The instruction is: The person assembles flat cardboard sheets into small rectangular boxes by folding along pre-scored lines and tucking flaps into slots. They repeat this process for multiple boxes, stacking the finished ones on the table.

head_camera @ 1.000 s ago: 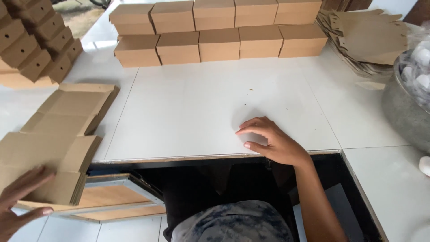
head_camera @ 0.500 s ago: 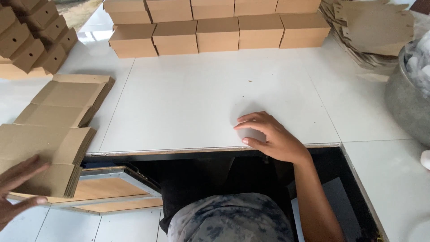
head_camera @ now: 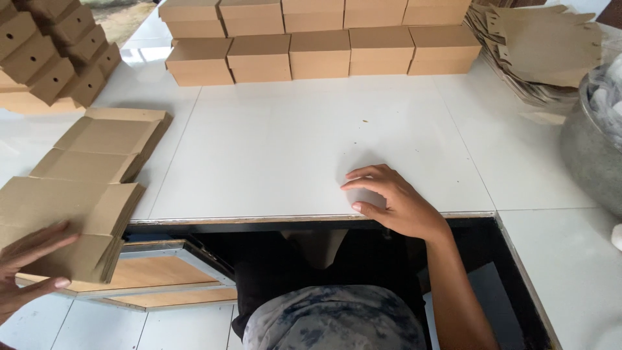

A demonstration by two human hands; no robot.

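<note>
My right hand (head_camera: 395, 201) rests on the white table (head_camera: 311, 149) near its front edge, fingers curled and spread, holding nothing. My left hand (head_camera: 26, 269) is at the lower left with fingers apart, touching the near end of a stack of flat brown cardboard blanks (head_camera: 61, 223). A second pile of flat blanks (head_camera: 107, 144) lies just beyond that stack. Folded brown cardboard boxes (head_camera: 321, 40) stand in rows at the far side of the table.
More folded boxes (head_camera: 52, 52) are piled at the far left. Loose die-cut cardboard sheets (head_camera: 541, 48) lie at the far right beside a grey metal tub (head_camera: 589, 149). A dark gap under the table edge shows a person's patterned clothing (head_camera: 330, 321) and a wooden frame (head_camera: 155, 272).
My left hand has slid further onto the near stack of flat blanks. The view has tilted slightly. My right hand stays in place on the table.
</note>
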